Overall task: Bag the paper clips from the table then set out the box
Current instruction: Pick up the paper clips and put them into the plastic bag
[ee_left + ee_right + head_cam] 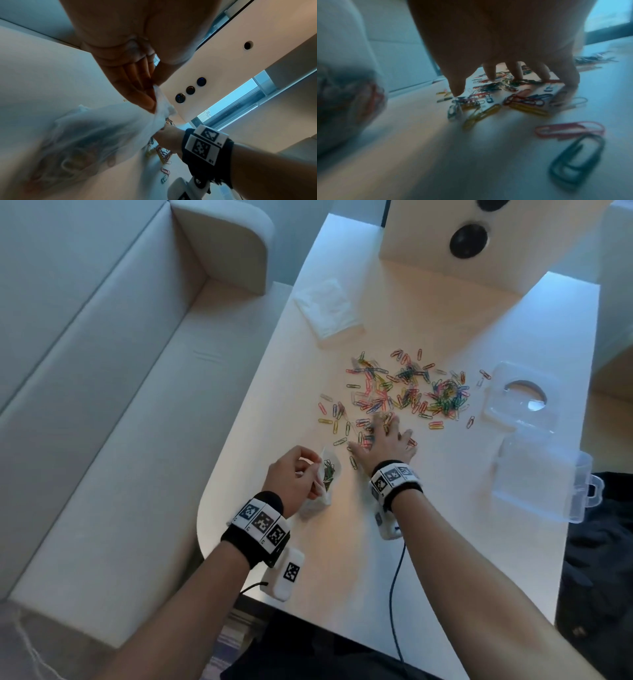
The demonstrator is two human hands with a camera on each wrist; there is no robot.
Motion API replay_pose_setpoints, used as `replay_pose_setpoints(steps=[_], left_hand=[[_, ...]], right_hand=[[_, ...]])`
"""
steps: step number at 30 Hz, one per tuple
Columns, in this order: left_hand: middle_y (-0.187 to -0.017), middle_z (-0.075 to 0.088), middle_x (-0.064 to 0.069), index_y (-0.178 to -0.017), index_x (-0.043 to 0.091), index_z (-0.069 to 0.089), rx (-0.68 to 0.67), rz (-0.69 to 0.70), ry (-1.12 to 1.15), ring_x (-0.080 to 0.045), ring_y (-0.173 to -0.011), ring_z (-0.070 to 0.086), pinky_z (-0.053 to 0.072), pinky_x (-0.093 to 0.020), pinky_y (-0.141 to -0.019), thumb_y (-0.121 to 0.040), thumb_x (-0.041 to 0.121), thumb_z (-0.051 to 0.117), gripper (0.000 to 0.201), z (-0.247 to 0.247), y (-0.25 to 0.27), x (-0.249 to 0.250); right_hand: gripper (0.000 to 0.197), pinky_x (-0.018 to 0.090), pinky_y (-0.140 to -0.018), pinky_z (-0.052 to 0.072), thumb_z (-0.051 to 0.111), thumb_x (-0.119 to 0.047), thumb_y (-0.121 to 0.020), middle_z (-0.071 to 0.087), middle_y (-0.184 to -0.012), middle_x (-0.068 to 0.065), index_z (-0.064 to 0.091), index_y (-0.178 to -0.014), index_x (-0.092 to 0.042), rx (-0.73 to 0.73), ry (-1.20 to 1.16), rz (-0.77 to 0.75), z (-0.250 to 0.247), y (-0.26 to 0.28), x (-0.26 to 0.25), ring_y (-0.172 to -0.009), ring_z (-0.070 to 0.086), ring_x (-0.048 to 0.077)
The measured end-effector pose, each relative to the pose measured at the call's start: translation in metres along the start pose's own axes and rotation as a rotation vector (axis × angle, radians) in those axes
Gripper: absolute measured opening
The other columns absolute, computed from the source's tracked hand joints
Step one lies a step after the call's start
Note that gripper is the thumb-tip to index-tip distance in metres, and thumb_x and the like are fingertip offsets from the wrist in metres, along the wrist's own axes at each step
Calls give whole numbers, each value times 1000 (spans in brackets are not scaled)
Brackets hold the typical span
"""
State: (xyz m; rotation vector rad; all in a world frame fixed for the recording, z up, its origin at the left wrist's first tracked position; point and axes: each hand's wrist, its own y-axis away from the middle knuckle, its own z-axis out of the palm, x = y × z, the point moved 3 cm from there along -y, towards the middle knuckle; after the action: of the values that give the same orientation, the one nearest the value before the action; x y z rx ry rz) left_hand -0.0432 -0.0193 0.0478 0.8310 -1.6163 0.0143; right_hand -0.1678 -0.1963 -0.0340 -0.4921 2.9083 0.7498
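On the bench the paper clips lie scattered in the middle. The bag, with some clips in it, lies at their near left; the open box lies to their right, and a stack of bags behind them to the left. A sofa stands left of the bench.

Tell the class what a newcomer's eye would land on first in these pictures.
First, the scatter of coloured paper clips across the middle of the white table, with the right hand spread flat on its near edge. Next, the left hand pinching a small clear bag already holding some clips, and the open clear plastic box at the right.
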Motion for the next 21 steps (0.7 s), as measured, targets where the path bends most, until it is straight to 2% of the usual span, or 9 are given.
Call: replay_pose_setpoints(steps=[2, 5, 8, 11, 13, 15, 18, 19, 21], left_hand=[[-77, 73, -17, -100, 8, 62, -1, 0, -7, -24, -59, 69, 61, -34, -60, -97, 10, 59, 5, 0, 0, 0], [-77, 73, -16, -99, 9, 62, -5, -5, -19, -25, -60, 70, 62, -36, -62, -97, 11, 59, 4, 2, -2, 2], [-78, 73, -16, -96, 10, 63, -18, -6, -36, -27, -61, 70, 62, -36, -62, -96, 14, 61, 4, 8, -3, 6], [-76, 72, -15, -94, 11, 62, -34, -15, -44, -24, -58, 69, 60, -31, -58, -96, 14, 61, 3, 16, -4, 8], [-73, 71, -12, -95, 10, 63, -45, -17, -52, -23, -56, 68, 59, -29, -55, -96, 14, 61, 4, 22, -6, 8], [-72, 71, -10, -96, 9, 63, -57, -21, -58, -22, -56, 67, 59, -30, -55, -96, 13, 61, 5, 29, -7, 8], [-75, 71, -13, -98, 7, 63, -74, -21, -77, -20, -54, 66, 59, -28, -54, -96, 13, 61, 6, 38, -11, 6], [-75, 72, -13, -98, 8, 63, -78, -22, -84, -19, -53, 65, 58, -27, -53, -96, 13, 61, 6, 41, -12, 4], [-73, 71, -12, -98, 9, 63, -94, -21, -105, -17, -52, 65, 56, -25, -51, -96, 14, 61, 5, 48, -14, 3]], right_hand=[[65, 58, -109, 28, 48, -55, -91, 18, -159, 12, 28, -147, -30, 97, 81, -62, -1, 3, 0, -139, 25, 44], [31, 41, -94, 47, 51, -22, -97, 53, -131, 15, 58, -125, -12, 246, 49, -220, -2, 6, 9, -113, 50, 35], [20, 34, -79, 51, 58, -9, -92, 64, -101, 16, 73, -104, -4, 274, -125, -261, -12, 8, 27, -89, 60, 34], [15, 28, -83, 51, 70, -10, -84, 72, -94, 14, 77, -97, -7, 244, -347, -176, -25, 14, 45, -86, 66, 28], [17, 26, -90, 52, 77, -15, -80, 75, -94, 6, 78, -96, -10, 204, -584, 3, -27, 17, 62, -88, 68, 19], [22, 27, -88, 55, 81, -16, -76, 75, -92, 4, 77, -96, -12, 121, -948, 183, -24, 26, 75, -85, 70, 15], [22, 25, -77, 59, 72, 0, -81, 75, -91, 14, 70, -102, 0, -47, -1591, 251, -25, 50, 73, -82, 72, 19], [21, 23, -74, 59, 66, 4, -83, 75, -90, 14, 67, -104, 3, -110, -1728, 240, -26, 59, 68, -81, 73, 19], [22, 25, -78, 59, 59, 7, -87, 74, -95, 15, 63, -109, 7, -227, -1885, 201, -25, 75, 59, -87, 72, 21]])
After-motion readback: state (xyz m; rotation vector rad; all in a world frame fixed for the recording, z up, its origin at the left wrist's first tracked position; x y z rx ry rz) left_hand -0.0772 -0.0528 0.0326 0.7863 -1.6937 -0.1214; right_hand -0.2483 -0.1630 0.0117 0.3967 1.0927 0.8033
